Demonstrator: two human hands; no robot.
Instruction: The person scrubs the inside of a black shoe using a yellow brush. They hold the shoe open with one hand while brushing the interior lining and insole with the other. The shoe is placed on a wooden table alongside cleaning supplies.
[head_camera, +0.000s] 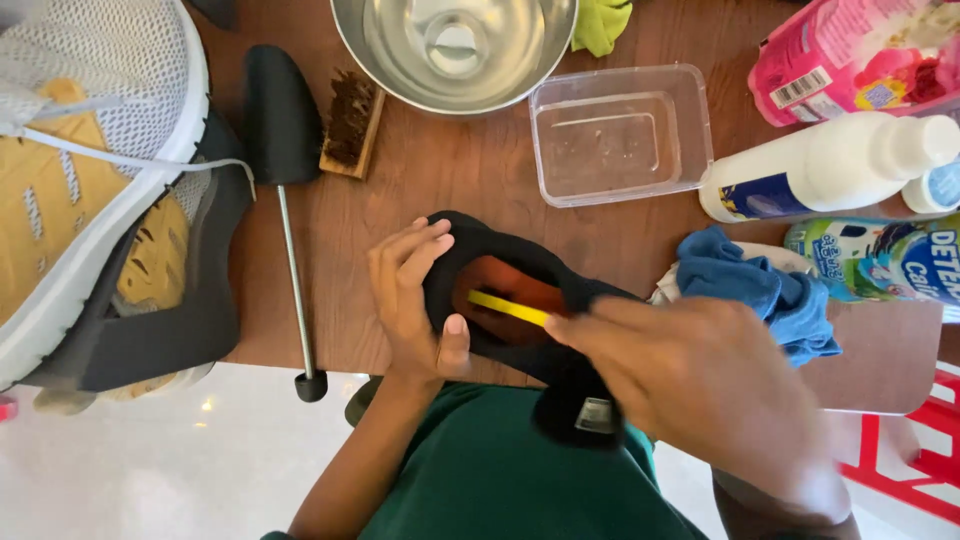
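Seen from the head camera, the left hand (415, 300) cups one black shoe (520, 320) while the right hand's (700, 390) grip pinches one yellow tool (508, 307) inside its opening, work apparently midway, with one brush (350, 125), one steel bowl (455, 50) and one clear tub (620, 135) beyond on the surface (450, 170).

Person is wearing a dark green garment (500, 470); both forearms are showing bare, no sleeves, rings or watch showing.

Glossy steel bowl (455, 50); matt wood table (450, 170); clear plastic tub (620, 135).
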